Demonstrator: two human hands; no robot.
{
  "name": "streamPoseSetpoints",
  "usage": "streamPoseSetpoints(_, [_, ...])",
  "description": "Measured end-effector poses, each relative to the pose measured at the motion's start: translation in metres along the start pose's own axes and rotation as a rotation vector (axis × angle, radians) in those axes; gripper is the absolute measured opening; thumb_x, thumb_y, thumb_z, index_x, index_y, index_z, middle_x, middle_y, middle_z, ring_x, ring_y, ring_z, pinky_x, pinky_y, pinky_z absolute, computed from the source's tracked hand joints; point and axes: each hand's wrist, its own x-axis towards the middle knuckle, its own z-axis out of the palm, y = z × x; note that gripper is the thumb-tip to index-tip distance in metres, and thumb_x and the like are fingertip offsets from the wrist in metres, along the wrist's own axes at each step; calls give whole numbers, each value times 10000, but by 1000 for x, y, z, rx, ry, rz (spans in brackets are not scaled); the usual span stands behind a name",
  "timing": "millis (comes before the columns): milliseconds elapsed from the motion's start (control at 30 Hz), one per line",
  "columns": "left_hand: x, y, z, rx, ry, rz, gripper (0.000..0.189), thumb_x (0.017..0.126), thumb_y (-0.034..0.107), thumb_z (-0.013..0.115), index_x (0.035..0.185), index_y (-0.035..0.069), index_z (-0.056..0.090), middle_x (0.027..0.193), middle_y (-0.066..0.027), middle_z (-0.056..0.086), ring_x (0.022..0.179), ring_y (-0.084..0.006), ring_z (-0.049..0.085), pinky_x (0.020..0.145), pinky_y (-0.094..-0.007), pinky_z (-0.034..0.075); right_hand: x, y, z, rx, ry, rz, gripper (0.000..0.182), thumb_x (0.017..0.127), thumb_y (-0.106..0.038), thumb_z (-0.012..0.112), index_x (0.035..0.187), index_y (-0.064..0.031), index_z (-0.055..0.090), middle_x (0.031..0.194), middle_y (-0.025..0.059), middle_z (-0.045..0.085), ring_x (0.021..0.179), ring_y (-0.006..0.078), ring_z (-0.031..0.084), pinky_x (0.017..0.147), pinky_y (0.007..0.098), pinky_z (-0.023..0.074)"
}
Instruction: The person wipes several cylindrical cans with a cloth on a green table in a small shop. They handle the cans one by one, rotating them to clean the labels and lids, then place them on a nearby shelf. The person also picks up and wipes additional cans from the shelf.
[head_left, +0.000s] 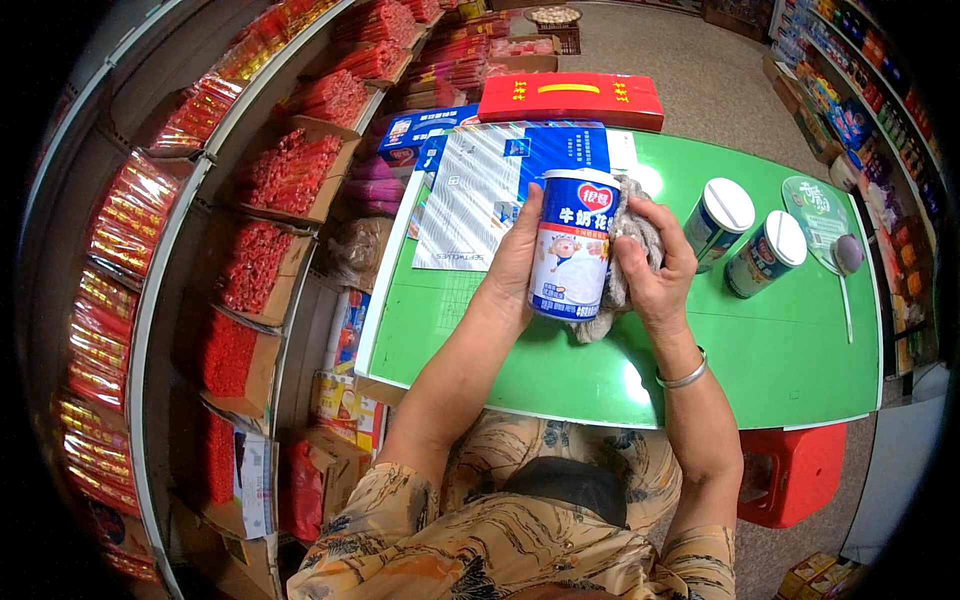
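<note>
A blue and white drink can (571, 251) with a white plastic lid is held upright over the green table (465, 330). My left hand (517, 259) grips its left side. In my right hand (661, 262) is a bunched grey cloth (615, 289), pressed against the can's right side. To the right, two more cans with white lids stand on the table: one can (716, 221) farther back and another can (765, 255) nearer. The far sides of the held can and most of my left fingers are hidden.
A flat printed carton (469, 202) lies at the table's left, with a red gift box (570, 101) behind. At the right are a green plastic hand fan (817, 217) and a purple ball-like object (848, 253). Shelves of red packets (292, 169) line the left; a red stool (795, 472) stands below.
</note>
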Motion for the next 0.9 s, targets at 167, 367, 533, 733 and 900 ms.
streamPoseSetpoints(167, [12, -8, -14, -67, -16, 86, 561, 925, 515, 443, 1213, 36, 481, 1069, -133, 631, 900, -220, 662, 740, -367, 575, 3, -6, 3, -43, 31, 41, 328, 774, -46, 670, 1082, 24, 579, 925, 105, 616, 835, 157, 591, 751, 277, 476])
streamPoseSetpoints(367, [11, -8, -8, -50, -63, 72, 586, 947, 544, 336, 1233, 52, 474, 1115, -126, 612, 962, -221, 643, 808, -365, 555, 2, -1, 2, -55, 30, 46, 326, 777, -51, 674, 1079, 24, 578, 918, 98, 620, 835, 151, 592, 752, 276, 479])
streamPoseSetpoints(533, [6, -8, 1, -47, -95, 89, 612, 938, 571, 324, 1242, 60, 468, 1118, -125, 610, 961, -222, 644, 809, -359, 555, 1, 1, 2, -30, 28, 60, 327, 778, -47, 672, 1083, 23, 578, 923, 98, 621, 839, 155, 594, 760, 279, 478])
streamPoseSetpoints(733, [5, -4, 0, -85, -64, 50, 594, 932, 563, 361, 1234, 64, 474, 1108, -116, 613, 947, -218, 648, 794, -355, 559, 2, -2, 0, -81, 76, -41, 335, 799, -78, 662, 1104, 26, 568, 933, 112, 617, 844, 180, 598, 760, 290, 476])
streamPoseSetpoints(900, [11, -11, -9, -90, -131, 62, 593, 942, 554, 336, 1257, 67, 460, 1133, -124, 607, 973, -240, 637, 829, -391, 543, 0, -4, -3, -164, 52, -185, 377, 814, -134, 654, 1138, 27, 550, 939, 130, 604, 833, 205, 588, 748, 305, 473])
